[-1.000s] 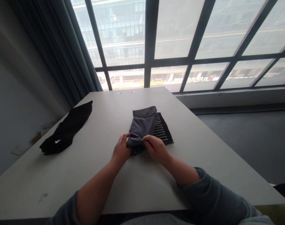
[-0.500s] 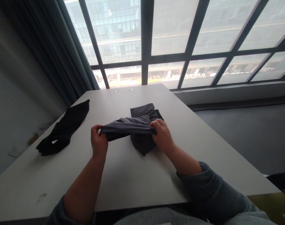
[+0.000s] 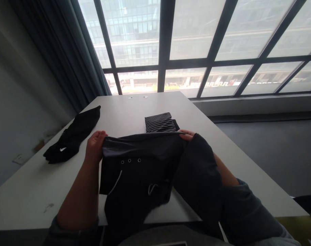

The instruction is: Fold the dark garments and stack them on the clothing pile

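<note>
I hold a dark grey garment [image 3: 142, 167] spread out above the near part of the white table [image 3: 124, 112]. It has small eyelets and a white drawstring and hangs down toward my lap. My left hand [image 3: 94, 147] grips its upper left corner. My right hand [image 3: 187, 136] grips the upper right corner and is mostly hidden behind the cloth, with only the fingers showing. Just beyond the garment lies a folded black-and-white striped cloth [image 3: 160, 123] on a dark piece.
A black garment [image 3: 73, 138] with a small white logo lies along the table's left side. Big windows with dark frames [image 3: 165, 44] and a dark curtain [image 3: 58, 51] stand behind the table. Grey floor is on the right.
The grey garment came off the folded pile, was lifted and pulled wide open. My hands moved apart and toward me, and the cloth now hangs unfolded between them.
</note>
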Tool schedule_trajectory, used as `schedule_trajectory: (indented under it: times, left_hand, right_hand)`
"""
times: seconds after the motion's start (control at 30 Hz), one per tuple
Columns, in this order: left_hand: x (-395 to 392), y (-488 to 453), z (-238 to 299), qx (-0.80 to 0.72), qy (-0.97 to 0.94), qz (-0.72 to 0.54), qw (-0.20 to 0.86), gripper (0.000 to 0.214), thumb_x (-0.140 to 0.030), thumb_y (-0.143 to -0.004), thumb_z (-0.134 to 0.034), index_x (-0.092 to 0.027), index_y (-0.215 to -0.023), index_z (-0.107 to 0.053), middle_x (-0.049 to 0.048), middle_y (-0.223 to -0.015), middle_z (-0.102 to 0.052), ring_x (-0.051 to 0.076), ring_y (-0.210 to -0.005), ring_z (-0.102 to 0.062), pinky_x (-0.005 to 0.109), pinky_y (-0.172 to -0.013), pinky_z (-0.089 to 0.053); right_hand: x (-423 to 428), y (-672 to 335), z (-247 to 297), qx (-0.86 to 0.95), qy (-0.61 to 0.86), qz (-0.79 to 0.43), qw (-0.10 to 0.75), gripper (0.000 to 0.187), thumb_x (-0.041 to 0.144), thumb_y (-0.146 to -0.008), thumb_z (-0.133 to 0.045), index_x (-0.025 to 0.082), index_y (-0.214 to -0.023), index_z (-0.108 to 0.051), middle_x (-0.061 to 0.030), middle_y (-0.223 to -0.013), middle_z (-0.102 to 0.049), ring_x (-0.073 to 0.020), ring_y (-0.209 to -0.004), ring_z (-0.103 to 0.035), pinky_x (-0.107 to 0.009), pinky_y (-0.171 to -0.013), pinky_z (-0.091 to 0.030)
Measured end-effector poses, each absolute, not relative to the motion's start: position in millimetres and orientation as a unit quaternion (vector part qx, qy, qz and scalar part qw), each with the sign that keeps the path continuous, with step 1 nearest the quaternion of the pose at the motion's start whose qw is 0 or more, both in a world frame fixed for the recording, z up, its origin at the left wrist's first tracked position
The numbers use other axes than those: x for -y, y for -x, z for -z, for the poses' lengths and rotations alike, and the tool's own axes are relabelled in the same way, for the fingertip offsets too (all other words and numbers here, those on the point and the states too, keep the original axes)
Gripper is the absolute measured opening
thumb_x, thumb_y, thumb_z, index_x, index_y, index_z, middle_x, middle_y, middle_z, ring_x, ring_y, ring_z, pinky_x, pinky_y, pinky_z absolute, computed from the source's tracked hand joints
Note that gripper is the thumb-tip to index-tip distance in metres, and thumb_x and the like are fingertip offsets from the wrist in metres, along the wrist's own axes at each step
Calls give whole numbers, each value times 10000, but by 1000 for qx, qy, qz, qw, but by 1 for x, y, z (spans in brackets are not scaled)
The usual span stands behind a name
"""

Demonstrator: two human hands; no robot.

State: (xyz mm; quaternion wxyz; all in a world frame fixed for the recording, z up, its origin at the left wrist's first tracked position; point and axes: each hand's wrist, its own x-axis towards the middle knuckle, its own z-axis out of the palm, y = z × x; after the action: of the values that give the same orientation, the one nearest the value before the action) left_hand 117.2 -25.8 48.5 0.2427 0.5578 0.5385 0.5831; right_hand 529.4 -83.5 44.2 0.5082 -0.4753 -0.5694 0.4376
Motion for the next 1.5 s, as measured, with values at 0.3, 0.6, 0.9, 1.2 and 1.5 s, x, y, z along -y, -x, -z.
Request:
schedule_trajectory:
  times: [0.3, 0.6, 0.9, 1.2, 1.5]
  left_hand:
    - [11, -121, -28, -614, -711, -312, 145, 474, -669, -837, -649, -228, -1006, -685, 35, -876, -716, 247, -836, -679, 329, -767, -498]
    - [10, -123, -10, -522, -799, -179, 238, 591, -398, -724, -833, -328, -1297, -706, 64, -1211, -751, 306, -1082, -703, 368, -916, -535]
    - [4, -123, -19, -701, -610, -354, 106, 316, -527, -922, -579, -259, -789, -478, -3, -675, -572, 217, -669, -562, 310, -638, -355]
    - [79, -208, -38, -446, -782, -359, 245, 264, -483, -940, -597, -243, -911, -489, -25, -790, -579, 180, -707, -553, 296, -689, -431]
    - [95, -206, -48, -256, -862, -281, 335, 151, -213, -890, -637, -221, -1036, -599, 31, -1020, -635, 176, -897, -586, 304, -836, -492]
  right_hand:
    - [62, -543, -26, 611, 651, -101, 439, 281, 423, -858, -669, 183, -975, -757, -64, -856, -699, -215, -794, -631, -355, -793, -515]
    - [93, -516, -40, 811, 451, 21, 372, 159, 265, -982, -629, 235, -1082, -750, -89, -1131, -677, -248, -1073, -635, -406, -994, -526]
    - [79, -507, -11, 854, 481, -87, 178, 295, 202, -863, -799, 221, -1149, -729, -82, -1182, -649, -264, -1120, -638, -424, -1017, -536]
    - [126, -438, -37, 801, 446, -91, 390, 271, 236, -953, -702, 204, -1220, -671, -85, -1136, -674, -215, -995, -655, -346, -899, -544]
    - [125, -432, -15, 777, 418, -119, 455, 131, 109, -887, -614, 201, -978, -632, -23, -915, -688, -156, -815, -652, -261, -762, -506]
